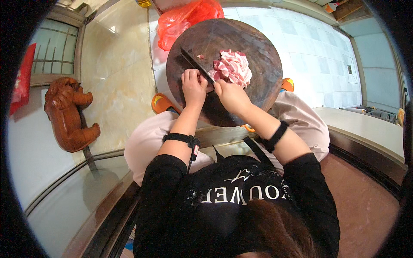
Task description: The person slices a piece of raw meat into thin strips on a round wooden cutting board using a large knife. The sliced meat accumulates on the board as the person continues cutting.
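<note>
A thick round wooden chopping block (264,61) lies before me between my knees. In my right hand (233,96) is the handle of a kitchen knife (195,64), its dark blade slanting up and left across the block. My left hand (194,86), fingers curled, holds down a piece of raw meat (209,87) close beside the blade. Most of that piece is hidden under the hand and knife. To the right of the blade rests a pile of sliced raw meat (234,68), pink with pale fat. One small meat scrap (200,56) sits apart, beyond the knife.
A red plastic bag (185,22) is just behind the block. My feet in orange slippers (161,102) are on either side of it. On the left stands a carved wooden animal stool (67,113). A pale ledge (358,129) runs along the right.
</note>
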Demonstrator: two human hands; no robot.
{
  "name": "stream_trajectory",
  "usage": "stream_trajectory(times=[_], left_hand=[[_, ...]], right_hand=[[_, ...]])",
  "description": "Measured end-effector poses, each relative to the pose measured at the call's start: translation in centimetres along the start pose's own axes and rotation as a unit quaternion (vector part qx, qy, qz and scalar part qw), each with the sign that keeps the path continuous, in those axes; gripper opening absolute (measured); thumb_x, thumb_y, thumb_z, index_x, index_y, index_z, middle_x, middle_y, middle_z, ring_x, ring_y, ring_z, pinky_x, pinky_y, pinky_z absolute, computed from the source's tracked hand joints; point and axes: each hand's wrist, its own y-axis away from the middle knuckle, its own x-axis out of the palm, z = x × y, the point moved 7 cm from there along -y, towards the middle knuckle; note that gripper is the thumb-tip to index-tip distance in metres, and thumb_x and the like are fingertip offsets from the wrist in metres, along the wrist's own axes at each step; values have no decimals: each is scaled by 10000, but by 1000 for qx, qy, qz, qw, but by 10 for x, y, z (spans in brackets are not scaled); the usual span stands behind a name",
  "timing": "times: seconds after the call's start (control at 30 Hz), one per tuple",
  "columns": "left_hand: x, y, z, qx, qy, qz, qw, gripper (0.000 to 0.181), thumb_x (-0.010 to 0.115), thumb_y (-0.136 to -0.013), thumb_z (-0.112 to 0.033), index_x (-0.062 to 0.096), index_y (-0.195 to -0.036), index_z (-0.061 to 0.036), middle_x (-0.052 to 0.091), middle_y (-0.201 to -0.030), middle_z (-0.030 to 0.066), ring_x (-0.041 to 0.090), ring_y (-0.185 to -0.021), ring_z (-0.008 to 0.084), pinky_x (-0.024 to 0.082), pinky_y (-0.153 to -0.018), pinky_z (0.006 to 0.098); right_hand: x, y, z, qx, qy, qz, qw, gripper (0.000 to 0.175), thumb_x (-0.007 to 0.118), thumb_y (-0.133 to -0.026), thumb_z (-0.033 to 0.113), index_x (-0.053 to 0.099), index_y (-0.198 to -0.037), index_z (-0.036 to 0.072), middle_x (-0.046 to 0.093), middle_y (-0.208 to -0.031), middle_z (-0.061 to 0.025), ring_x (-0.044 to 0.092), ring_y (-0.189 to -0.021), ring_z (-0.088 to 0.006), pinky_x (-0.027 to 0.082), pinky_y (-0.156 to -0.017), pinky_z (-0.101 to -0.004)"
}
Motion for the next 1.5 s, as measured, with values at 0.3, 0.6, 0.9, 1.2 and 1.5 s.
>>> stream_trajectory(times=[0.3,0.6,0.9,1.2,1.5], left_hand=[[-1,0,3,-8,11,-14,1000,118,566,-762,-82,484,-834,-36,489,-867,123,476,-836,325,404,-751,417],[1,2,1,-31,63,0,998,101,560,-784,-77,493,-849,-37,492,-887,120,486,-847,321,408,-755,417],[-7,-12,-23,14,18,-4,1000,147,556,-782,-100,541,-924,-63,521,-972,108,485,-941,301,382,-847,413],[-11,-38,-98,176,-56,203,961,143,567,-740,-90,645,-860,-95,572,-901,55,525,-938,253,374,-889,405],[20,-21,-91,147,-66,352,922,279,532,-759,-111,633,-1018,-108,575,-940,90,545,-932,269,411,-867,405]], right_hand=[[-46,51,-45,103,-59,100,988,339,424,-927,335,601,-945,46,606,-704,-239,614,-670,-386,481,-626,-466],[-59,35,-61,209,-391,89,892,331,408,-953,361,523,-986,53,529,-580,-50,505,-431,-136,420,-414,-265],[-66,27,-66,211,-307,69,925,354,432,-935,360,562,-1000,37,542,-578,-51,539,-458,-133,440,-443,-266],[-59,60,-16,-103,130,-83,983,367,607,-766,166,547,-1115,71,602,-777,-129,626,-643,-283,512,-547,-376],[-53,63,-11,-133,132,-107,977,337,598,-754,128,556,-1083,67,589,-745,-126,630,-650,-262,513,-555,-357]])
